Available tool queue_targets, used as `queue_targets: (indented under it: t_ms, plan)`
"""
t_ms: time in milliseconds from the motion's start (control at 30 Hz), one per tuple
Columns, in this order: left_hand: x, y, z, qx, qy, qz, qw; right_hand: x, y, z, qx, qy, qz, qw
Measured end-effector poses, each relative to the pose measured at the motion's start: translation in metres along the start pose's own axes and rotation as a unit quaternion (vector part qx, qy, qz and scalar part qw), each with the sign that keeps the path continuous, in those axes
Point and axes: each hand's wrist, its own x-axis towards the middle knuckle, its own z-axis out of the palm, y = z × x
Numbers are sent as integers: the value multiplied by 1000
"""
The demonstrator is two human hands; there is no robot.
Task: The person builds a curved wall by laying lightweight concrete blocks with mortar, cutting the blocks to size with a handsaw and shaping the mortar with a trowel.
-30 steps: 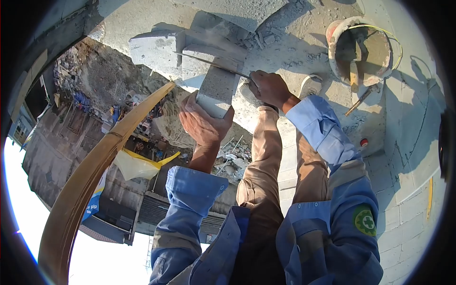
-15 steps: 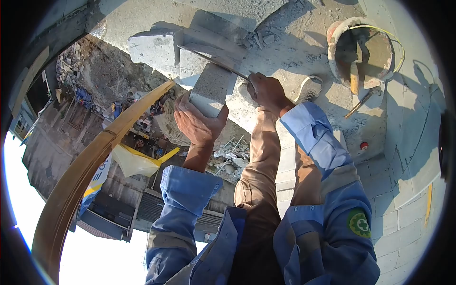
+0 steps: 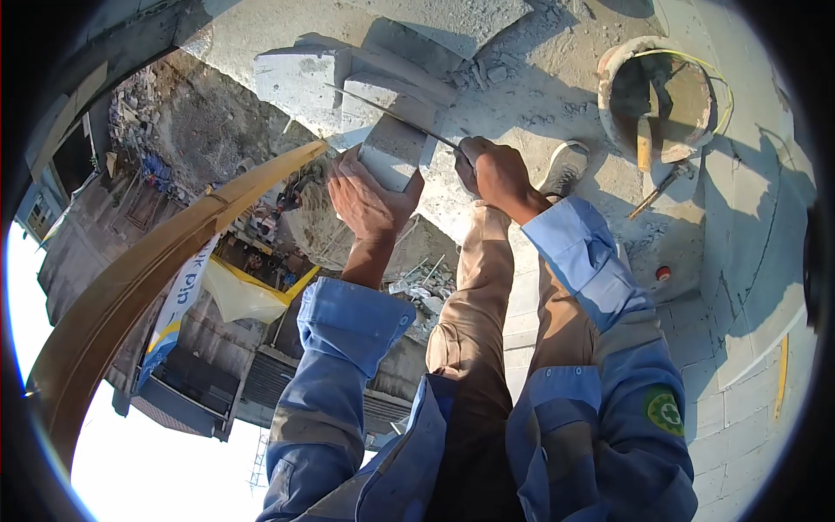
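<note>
A grey block (image 3: 393, 148) lies at the upper middle of the view, with its near end against my left hand (image 3: 370, 198). The palm and thumb of that hand press round the block's end. My right hand (image 3: 496, 177) is closed round the near end of a long thin metal blade (image 3: 396, 116). From my fist the blade runs up and left across the block, its tip over the blocks behind. Another pale block (image 3: 300, 76) sits just left of the blade's tip. The handle inside my fist is hidden.
A worn bucket (image 3: 613, 104) holding a wooden-handled tool (image 3: 644, 143) stands at the upper right. Another tool (image 3: 657, 191) lies below it. A curved wooden strip (image 3: 174, 252) crosses the left side, above a deep drop. A block wall (image 3: 739, 383) rises at right.
The view has shifted slightly. The blade lies at nearly the same place across the block, and my right hand has moved slightly down and right. Both hands keep their holds.
</note>
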Motion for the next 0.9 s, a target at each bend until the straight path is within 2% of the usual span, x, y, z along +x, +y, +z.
queue_targets:
  t_ms: [67, 133, 200, 667, 733, 800, 833, 900]
  plan:
    - [-3, 3, -1, 21, -20, -38, 999, -24, -27, -17, 29, 57, -33, 997]
    - [1, 4, -2, 15, -10, -20, 1000, -41, -40, -27, 44, 63, -38, 996]
    - [-1, 2, -2, -18, -32, -41, 998, -45, -45, -29, 37, 69, -35, 996]
    - [0, 1, -1, -22, -7, -14, 1000, -26, -27, -22, 45, 64, -98, 992]
    - [-2, 0, 0, -18, -9, -14, 1000, -21, -22, -18, 38, 50, -96, 993]
    - [-1, 3, -1, -10, 6, -7, 1000, -23, 14, 3, -53, -49, -18, 997]
    - [-2, 4, -3, -9, -9, -27, 1000, -21, 30, 8, -10, -28, -3, 1000]
    - [4, 6, -2, -18, -7, -30, 999, -22, 47, 3, -25, -19, 5, 999]
